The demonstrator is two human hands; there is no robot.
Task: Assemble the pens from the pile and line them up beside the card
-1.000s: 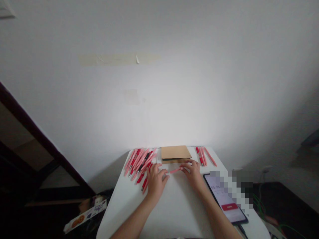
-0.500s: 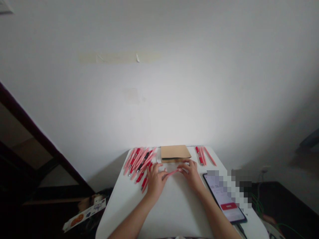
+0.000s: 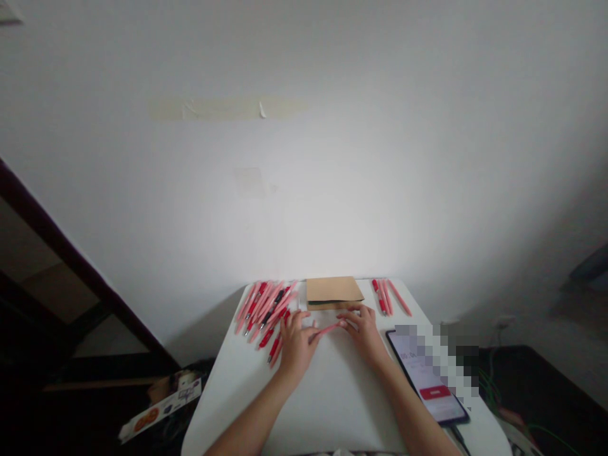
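Observation:
Between my two hands a pink pen (image 3: 327, 329) is held above the white table (image 3: 332, 392), slanting slightly up to the right. My left hand (image 3: 297, 339) pinches its left end, and my right hand (image 3: 360, 326) pinches its right end between thumb and fingers. Just left of my left hand lies a loose pile of pens (image 3: 266, 310), mostly pink, with several red ones and a dark one. A brown cardboard-coloured notebook (image 3: 334, 289) lies beyond my hands at the table's back edge, its cover slightly raised.
At the back right of the table lie a red pen (image 3: 379, 296) and several pink pens (image 3: 399, 297). A phone (image 3: 427, 380) with a lit screen and a cable lies right of my right forearm. A white wall (image 3: 304, 209) rises behind the table.

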